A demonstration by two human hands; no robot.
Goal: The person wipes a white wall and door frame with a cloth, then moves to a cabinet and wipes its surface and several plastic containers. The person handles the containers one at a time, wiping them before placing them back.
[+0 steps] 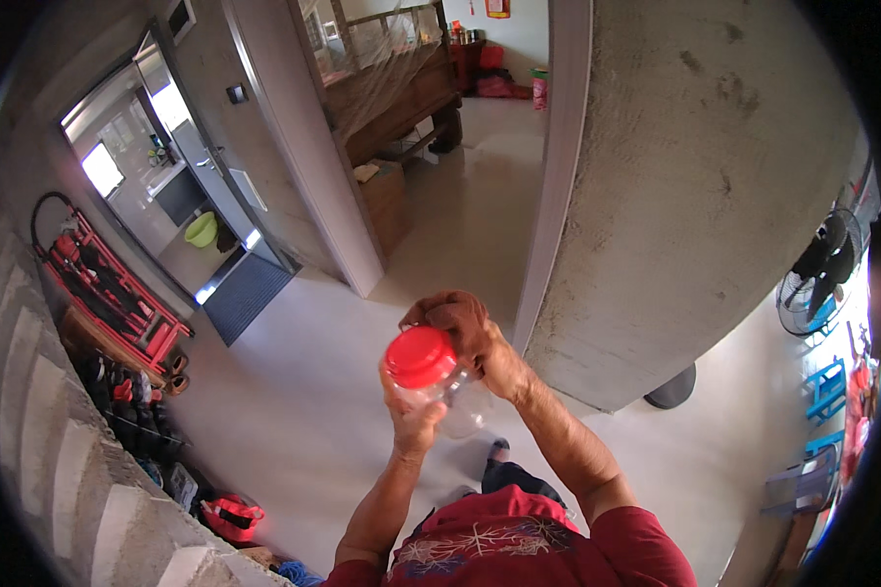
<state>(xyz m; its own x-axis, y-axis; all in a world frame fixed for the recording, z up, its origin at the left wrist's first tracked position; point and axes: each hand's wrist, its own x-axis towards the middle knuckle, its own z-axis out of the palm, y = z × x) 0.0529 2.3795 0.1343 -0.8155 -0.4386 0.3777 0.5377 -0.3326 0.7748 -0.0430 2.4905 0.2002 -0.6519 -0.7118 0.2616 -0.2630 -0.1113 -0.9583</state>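
Note:
A clear plastic jar (460, 403) with a red screw lid (420, 356) is held up in front of my chest. My left hand (413, 421) grips the jar's body from below and the near side. My right hand (472, 333) curls over the far side of the lid and the jar's shoulder. Through the clear wall the jar looks empty.
A rough concrete wall (685, 196) stands straight ahead with a pale door frame (558, 176) at its left edge. A shoe rack (132, 391) and a red folded frame (117, 293) line the left wall. A standing fan (817, 274) and blue stools (827, 391) are at the right.

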